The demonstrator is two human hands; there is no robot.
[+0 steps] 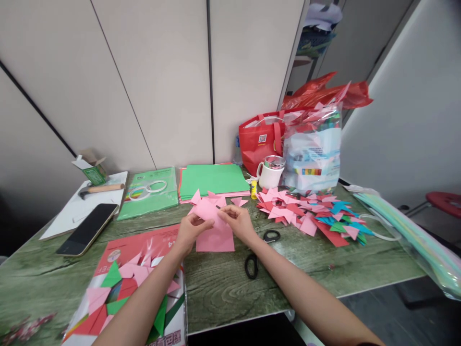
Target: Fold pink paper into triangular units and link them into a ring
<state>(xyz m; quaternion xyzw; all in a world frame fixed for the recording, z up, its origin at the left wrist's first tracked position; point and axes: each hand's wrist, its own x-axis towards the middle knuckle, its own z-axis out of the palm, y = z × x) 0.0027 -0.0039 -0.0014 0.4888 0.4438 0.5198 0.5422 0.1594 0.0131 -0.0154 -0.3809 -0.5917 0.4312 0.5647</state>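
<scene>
Head view: both hands pinch a pink paper sheet [215, 226] just left of the scissors [260, 252] on the bench [306, 259]; left hand [189, 233] and right hand [237, 222] close on its top edge, mid-fold. Finished triangles [309, 216] pile beyond the scissors; green sheets [212, 179] wait unfolded.

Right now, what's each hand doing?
Left hand: closed, pinching the pink paper.
Right hand: closed, pinching the same sheet's top edge.

Pink sheet [215, 230]: matt paper. Table [288, 269]: green wood-grain surface, low sheen. Phone [88, 229]: glossy black screen. Scissors [257, 252]: black plastic handles. Bag [312, 149]: clear crinkled plastic.
</scene>
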